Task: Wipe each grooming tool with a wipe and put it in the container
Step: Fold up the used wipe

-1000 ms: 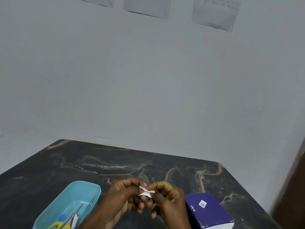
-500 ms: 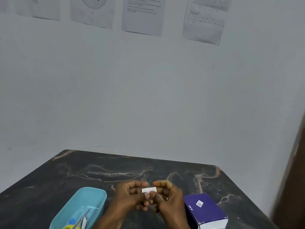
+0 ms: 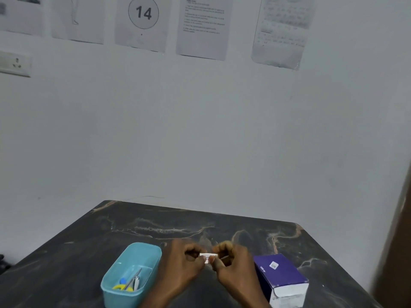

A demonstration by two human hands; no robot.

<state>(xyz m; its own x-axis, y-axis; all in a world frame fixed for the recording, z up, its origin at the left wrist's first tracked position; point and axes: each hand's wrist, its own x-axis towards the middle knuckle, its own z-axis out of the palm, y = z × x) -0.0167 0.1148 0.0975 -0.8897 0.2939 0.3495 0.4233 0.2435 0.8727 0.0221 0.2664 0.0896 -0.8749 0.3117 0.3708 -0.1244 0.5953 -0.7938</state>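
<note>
Pinching a small white wipe packet [image 3: 208,256] between my left hand [image 3: 184,263] and right hand [image 3: 231,261], I am holding it above the dark table [image 3: 89,252], beside the blue container [image 3: 133,272].

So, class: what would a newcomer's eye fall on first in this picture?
Probably the two hands, left hand and right hand, pinching a small white packet above the dark marble table. Next, the turquoise container at left holding tools, and the purple box at right.
</note>
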